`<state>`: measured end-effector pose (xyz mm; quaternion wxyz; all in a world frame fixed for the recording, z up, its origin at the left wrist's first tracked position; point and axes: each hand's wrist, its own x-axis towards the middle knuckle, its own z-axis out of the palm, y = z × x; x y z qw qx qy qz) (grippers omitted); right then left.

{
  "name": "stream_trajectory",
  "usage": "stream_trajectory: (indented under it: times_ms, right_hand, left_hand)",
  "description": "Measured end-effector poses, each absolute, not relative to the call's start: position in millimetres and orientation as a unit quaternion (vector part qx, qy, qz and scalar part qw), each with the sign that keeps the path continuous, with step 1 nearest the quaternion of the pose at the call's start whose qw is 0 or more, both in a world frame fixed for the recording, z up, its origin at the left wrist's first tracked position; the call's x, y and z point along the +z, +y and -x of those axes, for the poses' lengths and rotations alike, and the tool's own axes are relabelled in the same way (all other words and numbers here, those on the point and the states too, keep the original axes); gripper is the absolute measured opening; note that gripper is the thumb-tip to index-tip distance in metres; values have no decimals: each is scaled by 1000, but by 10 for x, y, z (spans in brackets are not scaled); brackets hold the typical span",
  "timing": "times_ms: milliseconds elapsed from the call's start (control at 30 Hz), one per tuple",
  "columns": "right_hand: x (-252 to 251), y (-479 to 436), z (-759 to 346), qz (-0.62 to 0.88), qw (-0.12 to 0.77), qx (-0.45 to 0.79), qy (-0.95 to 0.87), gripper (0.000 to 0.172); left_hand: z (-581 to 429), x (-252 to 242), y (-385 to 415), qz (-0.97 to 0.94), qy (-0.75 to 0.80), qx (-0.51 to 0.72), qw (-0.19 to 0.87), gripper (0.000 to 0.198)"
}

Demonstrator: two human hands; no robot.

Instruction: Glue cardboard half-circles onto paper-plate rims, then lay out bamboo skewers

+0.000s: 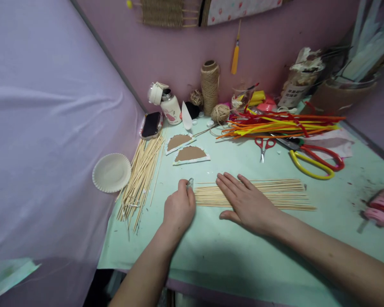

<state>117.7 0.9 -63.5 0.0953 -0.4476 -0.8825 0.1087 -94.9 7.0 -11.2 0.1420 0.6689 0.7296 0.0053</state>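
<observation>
A row of thin bamboo sticks (281,197) lies side by side on the pale green tabletop. Flat across the sticks rests my right hand (243,202), its fingers stretched out and thumb apart. At the sticks' left ends my left hand (179,205) is closed, and a small, clear, shiny bit (190,183) pokes out by its thumb; what it is I cannot tell. Left of that hand lies a loose pile of more bamboo sticks (142,175). Two brown half-round pieces with white edges, one nearer (191,154) and one farther (178,141), lie beyond my hands.
A white plate (111,172) and a phone (151,125) flank the loose pile. At the back stand a white bottle (170,108) and a twine spool (210,87). Coloured pipe cleaners (281,124), small scissors (264,147) and large scissors (316,162) lie right; a pink tool (382,209) sits far right.
</observation>
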Motion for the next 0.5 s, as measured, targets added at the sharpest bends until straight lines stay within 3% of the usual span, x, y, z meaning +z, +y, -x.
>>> stream_trajectory:
  times_ms: [233, 367, 500]
  right_hand:
    - [-335, -67, -1303, 479, 137, 112, -860, 84]
    - [-246, -233, -1675, 604, 265, 148, -737, 60]
    - [-398, -360, -2095, 710, 369, 142, -583, 51]
  left_hand:
    - [970, -111, 85, -671, 730, 8, 128, 30]
    - [996, -121, 102, -669, 731, 8, 131, 31]
    - [1001, -137, 116, -673, 728, 8, 132, 32]
